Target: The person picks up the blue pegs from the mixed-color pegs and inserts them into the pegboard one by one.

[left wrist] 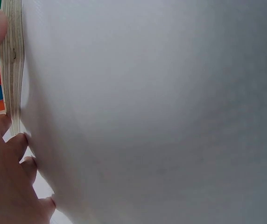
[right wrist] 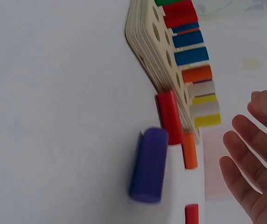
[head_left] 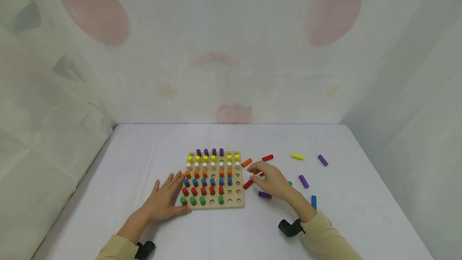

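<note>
A wooden pegboard [head_left: 234, 205] lies on the table, with rows of purple, yellow, white, orange, blue, red and green pegs upright in it. Several holes toward its right side have no peg. Against the board's left edge and front left corner rests my left hand [head_left: 162, 200], fingers spread and thumb along the front. My right hand [head_left: 272, 179] hovers just right of the board, its fingers loosely bent around nothing. Beneath and near it lie a red peg [head_left: 248, 184], an orange peg [head_left: 247, 162] and a purple peg [right wrist: 150, 165]. The left wrist view shows mostly tablecloth.
Farther right lie another red peg [head_left: 268, 158], a yellow peg [head_left: 297, 157], two purple pegs [head_left: 323, 160] and a blue peg [head_left: 314, 202]. A green peg [head_left: 290, 182] is mostly hidden behind my right hand. White curtains stand around the table.
</note>
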`<state>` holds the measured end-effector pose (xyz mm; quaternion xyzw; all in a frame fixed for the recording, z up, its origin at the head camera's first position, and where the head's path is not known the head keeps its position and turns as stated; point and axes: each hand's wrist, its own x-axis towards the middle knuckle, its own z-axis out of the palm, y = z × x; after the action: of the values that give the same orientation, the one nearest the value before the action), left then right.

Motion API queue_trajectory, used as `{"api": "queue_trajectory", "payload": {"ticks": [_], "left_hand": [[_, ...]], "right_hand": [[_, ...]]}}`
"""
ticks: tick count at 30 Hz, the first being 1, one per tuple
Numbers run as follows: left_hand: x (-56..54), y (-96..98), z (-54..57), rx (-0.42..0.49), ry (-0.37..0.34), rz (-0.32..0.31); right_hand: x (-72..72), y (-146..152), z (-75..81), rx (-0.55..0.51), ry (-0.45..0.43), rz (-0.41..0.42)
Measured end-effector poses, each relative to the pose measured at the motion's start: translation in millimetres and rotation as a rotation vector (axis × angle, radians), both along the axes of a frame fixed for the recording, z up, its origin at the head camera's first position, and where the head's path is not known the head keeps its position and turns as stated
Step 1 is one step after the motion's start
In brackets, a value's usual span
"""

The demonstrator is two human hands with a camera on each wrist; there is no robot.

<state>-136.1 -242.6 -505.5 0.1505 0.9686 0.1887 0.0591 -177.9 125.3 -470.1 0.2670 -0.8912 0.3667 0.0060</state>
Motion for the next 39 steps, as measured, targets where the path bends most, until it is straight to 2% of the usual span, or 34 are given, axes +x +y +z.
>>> {"api": "queue_trajectory", "payload": {"ticks": [9,16,32,35,39], "left_hand": [[0.8,-0.3,-0.8,0.006,-0.005,0.003],[1.1,-0.2,-0.9,0.003,-0.009,0.005],[1.1,-0.2,-0.6,0.0,-0.006,0.003],[1.1,-0.2,0.4,-0.006,-0.003,0.001],[1.4,-0.2,2.2,-0.015,0.001,-0.003]], "right_hand": [[5.0,35,5.1,-0.022,0.096,-0.001],[11.9,64,6.7,-0.021,0.113,-0.03],[38.6,121,-10.2,0.077,0.168,-0.167],[43.0,129,-13.1,0.11,0.156,-0.196],[50.2,138,-14.9,0.167,0.097,-0.233]]}}
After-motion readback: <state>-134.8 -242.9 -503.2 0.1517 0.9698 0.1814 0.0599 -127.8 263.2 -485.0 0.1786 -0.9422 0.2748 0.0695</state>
